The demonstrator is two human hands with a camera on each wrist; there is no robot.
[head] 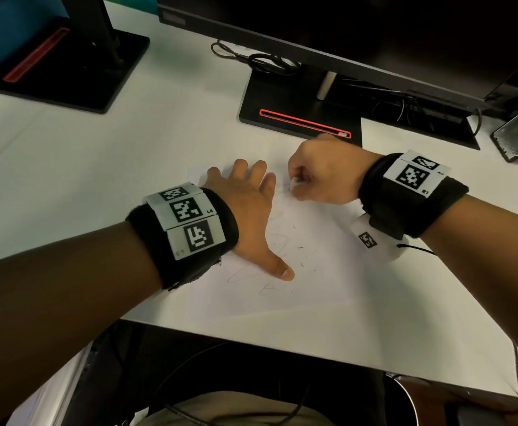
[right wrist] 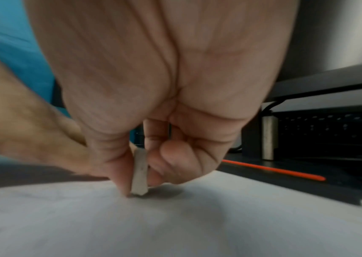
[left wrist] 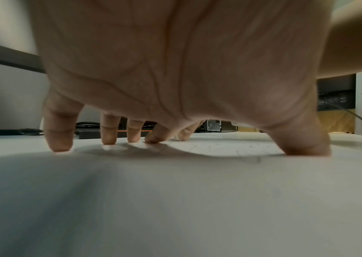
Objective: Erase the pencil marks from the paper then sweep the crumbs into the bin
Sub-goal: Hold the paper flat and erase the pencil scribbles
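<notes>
We are partway through the erasing step. On the white desk (head: 82,179) the paper (head: 313,272) lies near the front edge, with faint pencil marks (head: 277,241) and dark crumbs (head: 302,265) across its middle. Our left hand (head: 245,210) lies flat, fingers spread, pinning the sheet's left side. Our right hand (head: 322,176), at the far edge, pinches the small white eraser (right wrist: 140,173) between thumb and fingers, its tip on the paper. Next we must rub nearer marks; no bin shows.

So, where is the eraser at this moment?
In the head view, the eraser is pinched in the right hand, tip on the paper near its far edge, just right of the left hand fingertips.
</notes>
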